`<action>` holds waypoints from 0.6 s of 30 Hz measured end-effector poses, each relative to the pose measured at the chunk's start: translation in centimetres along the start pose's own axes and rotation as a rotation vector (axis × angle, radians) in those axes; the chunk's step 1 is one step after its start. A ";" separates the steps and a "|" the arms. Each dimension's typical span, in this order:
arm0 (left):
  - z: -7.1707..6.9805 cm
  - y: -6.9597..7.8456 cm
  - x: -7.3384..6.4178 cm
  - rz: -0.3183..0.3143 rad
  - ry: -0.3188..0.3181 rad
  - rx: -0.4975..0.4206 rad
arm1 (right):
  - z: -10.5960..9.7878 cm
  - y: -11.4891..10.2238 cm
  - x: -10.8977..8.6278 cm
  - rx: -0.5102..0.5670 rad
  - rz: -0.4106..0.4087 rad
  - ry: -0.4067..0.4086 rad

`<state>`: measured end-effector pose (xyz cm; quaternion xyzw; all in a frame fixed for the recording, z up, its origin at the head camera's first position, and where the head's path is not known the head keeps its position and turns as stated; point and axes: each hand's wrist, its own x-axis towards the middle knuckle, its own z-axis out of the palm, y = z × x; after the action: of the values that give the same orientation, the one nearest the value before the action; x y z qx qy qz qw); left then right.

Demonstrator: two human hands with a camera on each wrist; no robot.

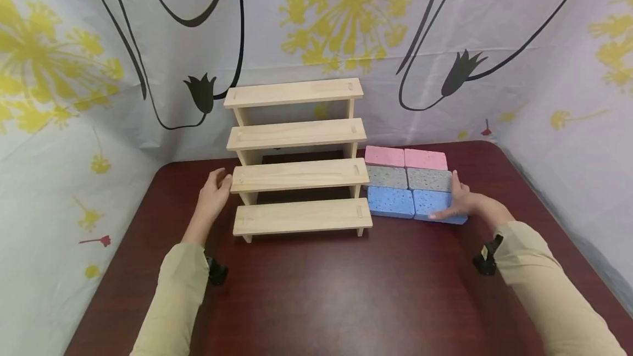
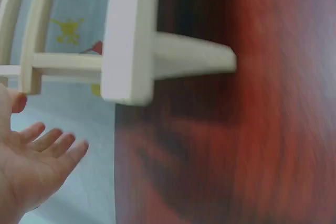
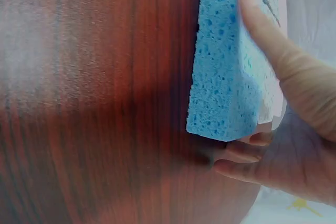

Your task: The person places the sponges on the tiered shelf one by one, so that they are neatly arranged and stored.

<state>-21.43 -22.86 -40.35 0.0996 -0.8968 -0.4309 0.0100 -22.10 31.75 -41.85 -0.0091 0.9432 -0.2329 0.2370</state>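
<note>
A pale wooden step rack [image 1: 301, 179] with several shelves stands on the dark red-brown table. My left hand [image 1: 215, 194] is at the rack's left side, by the end of a lower shelf. In the left wrist view its fingers [image 2: 50, 142] are spread and hold nothing, with the thumb close to the wood. At the rack's right, my right hand [image 1: 465, 205] rests at the outer end of a blue sponge [image 1: 429, 202]. Its thumb [image 3: 262, 32] lies over the sponge's top, while the other fingers reach past its end. A second blue sponge [image 1: 390, 201] lies alongside.
Behind the blue sponges lie two grey sponges [image 1: 429, 179] and two pink sponges [image 1: 384, 156]. The table [image 1: 346, 290] reaches to a patterned cloth wall [image 1: 316, 32] at the back and sides. Each wrist carries a small black camera [image 1: 487, 257].
</note>
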 end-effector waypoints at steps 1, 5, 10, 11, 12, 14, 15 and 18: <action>0.1 0.3 0.1 -0.012 0.006 -0.021 | 0.1 0.0 0.0 -0.007 0.007 -0.009; 0.5 1.2 0.6 -0.069 0.014 -0.156 | 0.4 -0.4 0.0 -0.028 0.027 -0.010; 0.5 1.7 1.0 -0.247 -0.056 -0.461 | 0.2 -0.7 0.1 -0.038 0.037 -0.005; 0.5 1.7 1.1 -0.277 -0.068 -0.506 | 0.1 -0.7 0.1 -0.034 0.034 -0.008; 0.4 1.7 1.1 -0.301 -0.082 -0.545 | -0.1 -0.7 0.0 -0.040 0.027 -0.010; 0.4 1.7 1.2 -0.317 -0.098 -0.584 | -0.4 -0.6 -0.2 -0.062 0.020 -0.025; 0.4 1.7 1.2 -0.317 -0.105 -0.587 | -0.7 -0.6 -0.3 -0.081 0.014 -0.036; 0.5 1.6 1.2 -0.318 -0.114 -0.601 | -1.6 -0.7 -0.8 -0.189 0.010 -0.092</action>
<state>-22.98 -21.71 -39.48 0.2066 -0.7022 -0.6768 -0.0789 -22.17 31.89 -39.92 -0.0374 0.9490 -0.1407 0.2795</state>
